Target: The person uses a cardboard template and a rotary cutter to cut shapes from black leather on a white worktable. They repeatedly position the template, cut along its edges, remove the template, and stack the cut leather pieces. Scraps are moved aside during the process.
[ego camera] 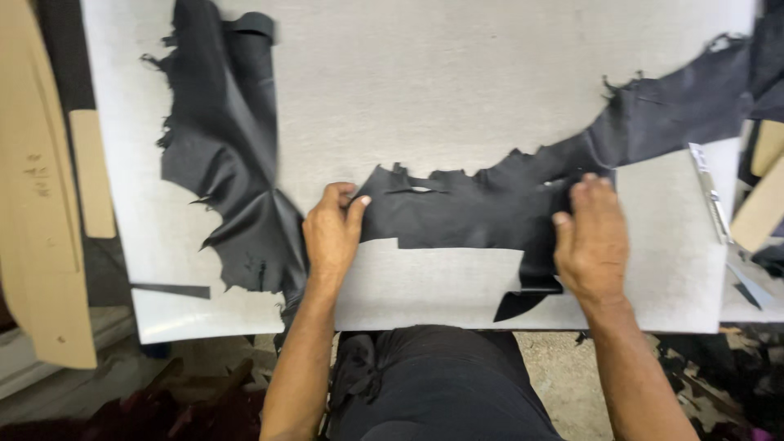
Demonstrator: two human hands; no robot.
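Observation:
A ragged piece of black leather (465, 212) lies spread on a pale grey cutting board (441, 90). My left hand (331, 233) pinches its left edge between thumb and fingers. My right hand (590, 238) presses flat on the leather's right part, where a strip of it runs down to the board's front edge. The leather stretches up to the far right corner. A second, larger black leather piece (224, 155), partly rolled at the top, lies at the left of the board, touching my left wrist.
Tan cardboard pattern pieces (41, 212) lie at the far left. A metal knife or blade tool (712, 200) rests at the board's right edge, beside more tan pieces (763, 204). Dark scraps litter the floor (719, 376) below.

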